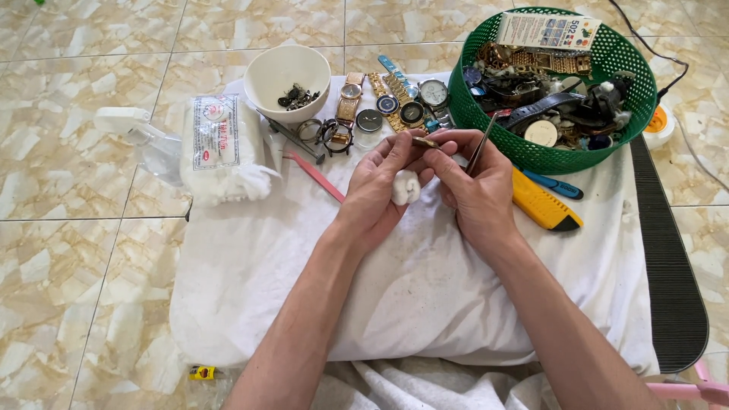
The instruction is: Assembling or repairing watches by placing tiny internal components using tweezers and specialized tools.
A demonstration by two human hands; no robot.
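the small brown part (425,141) pinched between the left hand (377,190) and right hand (477,186) is too small to identify. contents of the white bowl (286,72) are indistinct dark bits. the pink object (695,391) is cut off by the right edge. both forearms leave the bottom edge.

Small brown-gold watch part (424,141): slim, lying roughly level, pinched between fingertips above white cloth's (425,296) far middle. White cotton ball (405,187): fluffy, tucked in left palm below it. Metal tweezers (481,146): thin, tilted upright, in right hand.
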